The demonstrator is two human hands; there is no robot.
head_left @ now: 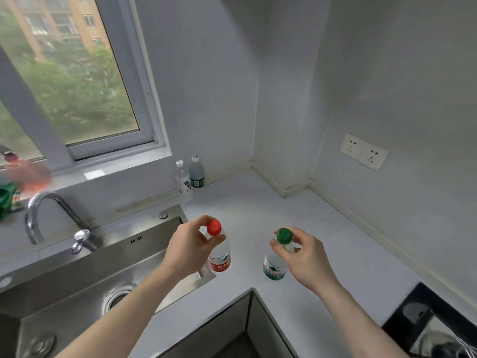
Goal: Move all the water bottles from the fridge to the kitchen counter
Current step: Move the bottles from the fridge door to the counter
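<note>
My left hand [189, 248] pinches the neck of a red-capped water bottle [219, 254] with a red label, upright beside the sink's right edge. A green-capped water bottle [275, 264] with a green label stands upright on the white counter [335, 254], its neck pinched by my right hand [304, 257]. Whether the two bottles touch the counter I cannot tell. At the back, against the wall under the window corner, stand a white-capped bottle [182, 178] and a darker green-labelled bottle [196, 172]. The fridge is out of view.
A steel sink [98, 275] with a curved tap [41, 215] fills the left. A black hob [436, 324] sits at the lower right corner. Two wall sockets [364, 151] are on the right wall. Red and green items [15, 182] lie on the window sill.
</note>
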